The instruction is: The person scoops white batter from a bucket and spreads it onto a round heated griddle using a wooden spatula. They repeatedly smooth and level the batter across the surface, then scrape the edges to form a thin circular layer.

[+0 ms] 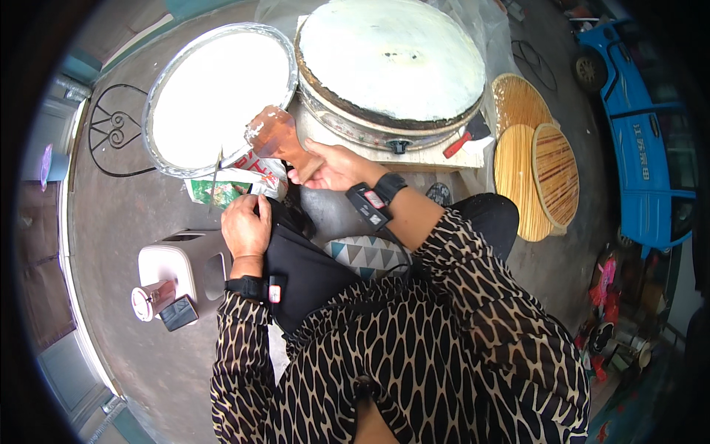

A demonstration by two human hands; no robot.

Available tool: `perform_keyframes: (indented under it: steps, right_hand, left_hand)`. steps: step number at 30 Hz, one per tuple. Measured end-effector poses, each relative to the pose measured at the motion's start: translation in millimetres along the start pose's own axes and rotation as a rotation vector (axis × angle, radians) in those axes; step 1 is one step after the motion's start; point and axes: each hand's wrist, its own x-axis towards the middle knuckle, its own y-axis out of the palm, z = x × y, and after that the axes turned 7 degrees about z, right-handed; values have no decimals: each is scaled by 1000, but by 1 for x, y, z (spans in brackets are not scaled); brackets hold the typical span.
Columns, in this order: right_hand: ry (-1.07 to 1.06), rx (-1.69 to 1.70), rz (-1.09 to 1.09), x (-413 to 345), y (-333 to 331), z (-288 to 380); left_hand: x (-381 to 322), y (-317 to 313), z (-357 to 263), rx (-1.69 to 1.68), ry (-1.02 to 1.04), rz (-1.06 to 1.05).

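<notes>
My right hand [335,169] grips the narrow handle end of a brown wooden scraper [277,136]. The scraper's wide end bears white smears and overlaps the near rim of a large round basin [147,119] filled with a white substance. To the right of the basin stands a round griddle [383,66], its top covered by a pale white layer with a few dark spots. My left hand [247,227] rests on my left knee, its fingertips hidden. Near it, a thin strip [214,186] extends up to the basin's rim.
A red-handled scraper [457,145] lies on the board right of the griddle's knob. Round slatted mats [521,183] lie on the floor at right, before a blue vehicle [638,139]. At left, a plastic stool [194,266] carries a lidded cup [152,299] and a phone [178,313].
</notes>
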Motion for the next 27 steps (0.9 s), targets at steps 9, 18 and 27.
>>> perform_keyframes:
  steps: [9, 18, 27]
  right_hand:
    - [-154, -315, -537, -169, -9, 7]
    - [-536, -477, -1105, -327, -43, 7]
    - [-424, -650, -1054, -299, -90, 4]
  left_hand:
    - [7, 2, -13, 80, 14, 55]
    - [5, 8, -31, 119, 94, 56]
    - [4, 12, -27, 181, 132, 83]
